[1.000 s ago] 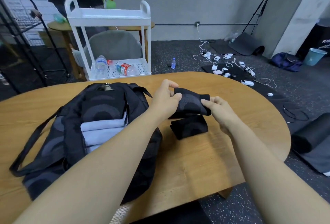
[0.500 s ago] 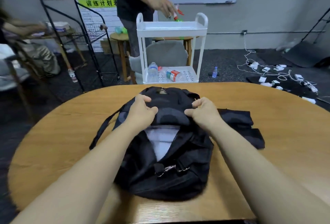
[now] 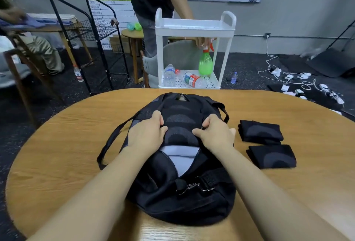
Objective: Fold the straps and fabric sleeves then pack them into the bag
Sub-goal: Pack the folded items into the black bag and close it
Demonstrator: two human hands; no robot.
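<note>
Head camera looks down on a round wooden table with a black bag lying at its middle, nearer the front edge, its mouth open toward the far edge. Both hands sit on a dark folded sleeve at the top of the opening. The left hand curls its fingers over the sleeve's left side, thumb pressing inward; the right hand grips the right side the same way, fingers bent over the fabric. Whether they also catch the bag's rim underneath is hard to tell from this angle. Below the dark sleeve, pale folded fabric shows inside the bag. A black strap loops out from the bag toward the table's left edge, and a metal clasp lies on the bag's near side. Two more folded dark sleeves rest on the table just right of the bag, one behind the other, apart from the hands. Beyond the far edge stands a white cart, where another person holds a green spray bottle over its lower shelf beside some water bottles.
</note>
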